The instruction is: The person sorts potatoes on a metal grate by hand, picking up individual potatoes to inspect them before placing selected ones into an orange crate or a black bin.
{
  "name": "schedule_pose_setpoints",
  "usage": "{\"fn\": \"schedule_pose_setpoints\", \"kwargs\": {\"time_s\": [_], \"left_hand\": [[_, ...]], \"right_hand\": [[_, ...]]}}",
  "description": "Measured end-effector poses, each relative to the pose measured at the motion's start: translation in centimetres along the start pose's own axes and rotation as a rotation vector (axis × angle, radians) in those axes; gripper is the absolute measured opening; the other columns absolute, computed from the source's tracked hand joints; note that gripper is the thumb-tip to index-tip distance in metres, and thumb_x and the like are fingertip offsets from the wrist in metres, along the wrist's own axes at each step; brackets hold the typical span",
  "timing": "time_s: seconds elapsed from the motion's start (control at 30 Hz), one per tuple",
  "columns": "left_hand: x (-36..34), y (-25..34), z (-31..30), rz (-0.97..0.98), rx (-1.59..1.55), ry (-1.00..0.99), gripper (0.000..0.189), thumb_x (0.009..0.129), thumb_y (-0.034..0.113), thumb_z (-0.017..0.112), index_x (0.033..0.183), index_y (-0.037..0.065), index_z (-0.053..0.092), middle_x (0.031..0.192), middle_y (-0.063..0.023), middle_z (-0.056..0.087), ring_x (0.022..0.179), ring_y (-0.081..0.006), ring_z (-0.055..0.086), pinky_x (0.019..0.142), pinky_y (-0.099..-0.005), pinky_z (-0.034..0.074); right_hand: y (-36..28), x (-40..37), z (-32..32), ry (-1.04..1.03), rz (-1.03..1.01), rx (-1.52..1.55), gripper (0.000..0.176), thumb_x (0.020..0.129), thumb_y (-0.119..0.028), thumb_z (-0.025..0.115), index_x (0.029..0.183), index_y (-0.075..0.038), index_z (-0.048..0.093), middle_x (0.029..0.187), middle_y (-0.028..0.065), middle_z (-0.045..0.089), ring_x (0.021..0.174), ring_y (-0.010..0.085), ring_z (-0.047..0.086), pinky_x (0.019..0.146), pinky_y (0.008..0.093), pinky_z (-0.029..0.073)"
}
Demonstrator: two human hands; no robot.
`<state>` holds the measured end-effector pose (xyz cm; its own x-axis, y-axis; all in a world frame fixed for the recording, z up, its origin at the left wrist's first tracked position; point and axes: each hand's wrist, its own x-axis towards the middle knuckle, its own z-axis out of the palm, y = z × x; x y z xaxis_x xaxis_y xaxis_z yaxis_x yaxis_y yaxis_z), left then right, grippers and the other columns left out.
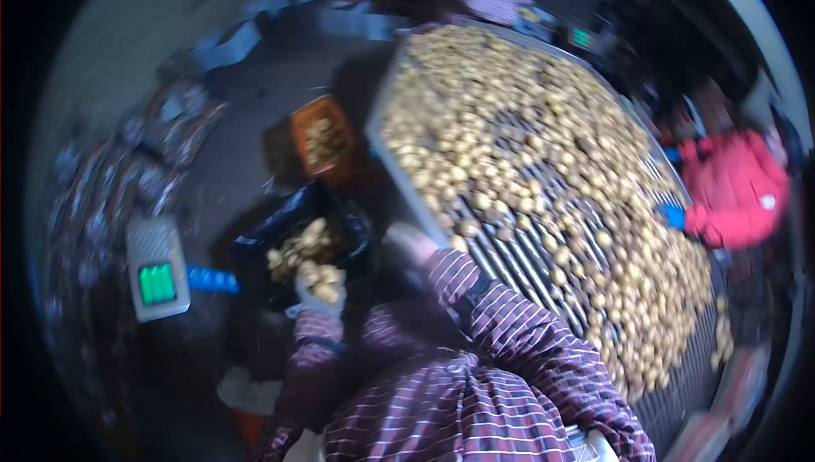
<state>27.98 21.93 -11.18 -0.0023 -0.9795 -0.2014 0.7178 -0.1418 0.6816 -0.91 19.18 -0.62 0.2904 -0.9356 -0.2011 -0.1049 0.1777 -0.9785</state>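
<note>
Ideally L hand (318, 290), fingers cupped round a handful of potatoes (325, 278), drops them low into the black bag (273, 228) — R hand (412, 241) by bench (518, 271) edge, grip can't tell.

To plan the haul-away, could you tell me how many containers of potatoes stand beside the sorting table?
2: an orange crate by the table's left edge, and a black container nearer, under the left hand. Others may be hidden in the dark.
</note>
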Motion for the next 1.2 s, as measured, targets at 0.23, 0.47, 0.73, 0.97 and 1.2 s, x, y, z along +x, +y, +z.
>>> {"fn": "schedule_pose_setpoints", "kwargs": {"time_s": [0.23, 0.47, 0.73, 0.97, 1.2], "left_hand": [[8.7, 5.1, -1.8, -0.111, 0.371, 0.217, 0.061, 0.086, 0.047, 0.057, 0.134, 0.016, 0.035, 0.126, -0.0141, 0.048, 0.107, -0.0305, 0.054, 0.087, -0.0412, 0.050], [10.9, -0.4, 15.4, 0.210, 0.995, -0.034, 0.049, 0.096, 0.020, 0.051, 0.138, -0.001, 0.038, 0.137, -0.0206, 0.046, 0.127, -0.0307, 0.044, 0.108, -0.0388, 0.032], [0.5, -13.2, 29.9, 0.304, 1.145, -0.789, 0.037, 0.084, 0.005, 0.058, 0.122, 0.004, 0.056, 0.122, -0.0143, 0.056, 0.116, -0.0284, 0.052, 0.102, -0.0400, 0.038], [0.4, -13.8, 30.0, 0.451, 1.419, -0.903, 0.036, 0.076, 0.005, 0.063, 0.112, 0.004, 0.061, 0.116, -0.0145, 0.058, 0.110, -0.0331, 0.053, 0.097, -0.0425, 0.042], [0.1, -13.5, 30.2, 0.444, 1.362, -0.933, 0.031, 0.079, 0.002, 0.059, 0.109, 0.001, 0.061, 0.114, -0.0142, 0.059, 0.108, -0.0314, 0.054, 0.096, -0.0416, 0.041]], "right_hand": [[0.4, -20.8, -5.5, 0.397, -0.212, -0.268, 0.033, 0.090, -0.018, 0.062, 0.118, -0.002, 0.060, 0.107, 0.0108, 0.065, 0.101, 0.0177, 0.060, 0.086, 0.0319, 0.050], [2.2, -33.3, -9.9, 1.042, 0.335, 0.038, 0.028, 0.091, -0.019, 0.060, 0.112, -0.002, 0.063, 0.090, 0.0037, 0.067, 0.075, 0.0096, 0.060, 0.068, 0.0237, 0.049], [0.7, -28.4, -19.0, 1.299, 0.530, -0.575, 0.044, 0.082, -0.029, 0.064, 0.122, -0.011, 0.058, 0.123, 0.0171, 0.058, 0.114, 0.0324, 0.055, 0.095, 0.0396, 0.045], [0.0, -21.9, -24.7, 1.190, 0.764, -0.712, 0.064, 0.082, -0.021, 0.064, 0.140, -0.016, 0.038, 0.129, 0.0190, 0.046, 0.118, 0.0377, 0.048, 0.096, 0.0476, 0.045], [2.5, -24.4, -25.0, 0.991, 0.525, -0.563, 0.056, 0.079, -0.027, 0.061, 0.132, -0.013, 0.050, 0.131, 0.0168, 0.052, 0.121, 0.0336, 0.050, 0.104, 0.0415, 0.040]]}}
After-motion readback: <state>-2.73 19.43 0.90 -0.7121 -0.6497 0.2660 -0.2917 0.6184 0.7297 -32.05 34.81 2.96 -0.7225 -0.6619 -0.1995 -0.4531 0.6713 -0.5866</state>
